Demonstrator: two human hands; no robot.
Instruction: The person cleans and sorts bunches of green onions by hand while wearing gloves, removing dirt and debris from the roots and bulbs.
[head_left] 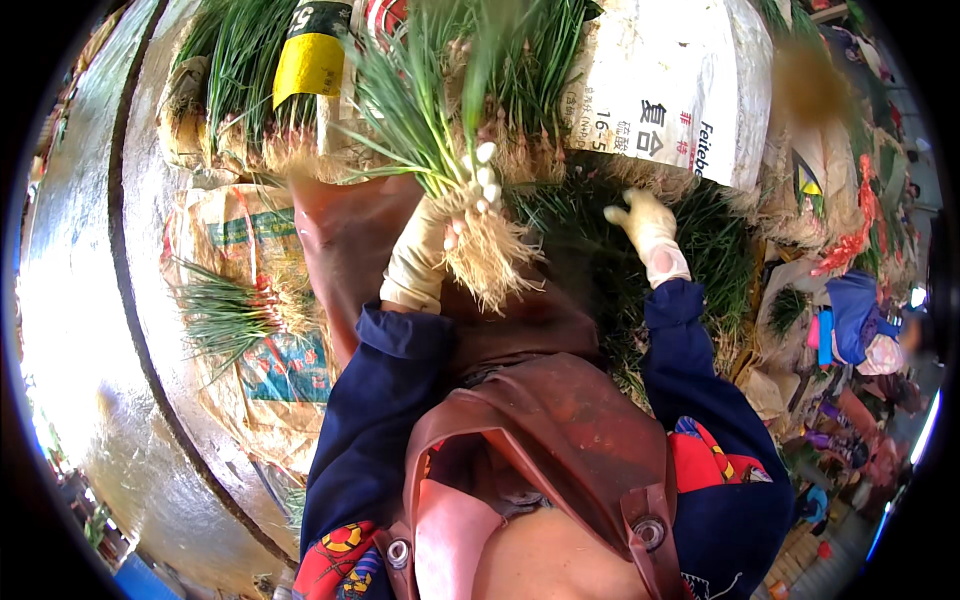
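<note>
A bunch of spring onions [425,150] is in my left hand [415,255], which wears a cream glove and is closed around the stems near the bulbs. The green leaves fan up and away, white bulbs show at the right side, and a tangle of pale roots hangs toward me over my brown apron [350,225]. My right hand [646,228], also gloved, is above a dark heap of loose green onions [715,245]. Its thumb and fingers are apart, and nothing shows between them.
Bundled green onions [245,75] line the far side, some under a white printed sack [680,85]. At left, a small onion bunch [235,312] lies on a flattened sack [285,430] beside a wet floor [80,330]. Other people [865,320] are at far right.
</note>
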